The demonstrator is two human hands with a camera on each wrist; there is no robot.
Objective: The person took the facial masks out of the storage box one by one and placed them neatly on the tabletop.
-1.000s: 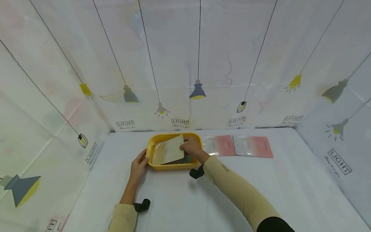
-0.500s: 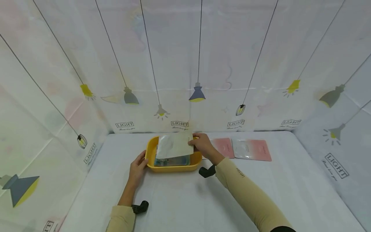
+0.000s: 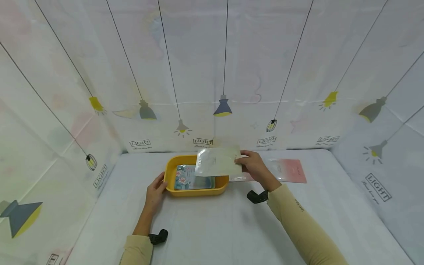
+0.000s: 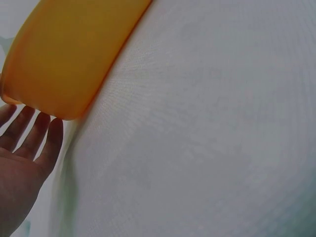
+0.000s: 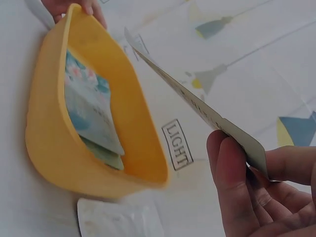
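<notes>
Cream packet (image 3: 216, 162) is held in the air, partly over the right end of the yellow tray (image 3: 198, 192); I see the right hand (image 3: 255, 164) pinching its right edge between thumb and fingers. Its small letters I cannot read. The left hand (image 3: 155, 195), fingers extended, touches the tray's left end. Inside lies a flowered packet (image 3: 185, 180). Pink packets (image 3: 291, 171) lie to the right. On the wall cloth (image 3: 195, 66) I read "LIGHT", repeated in small frames.
</notes>
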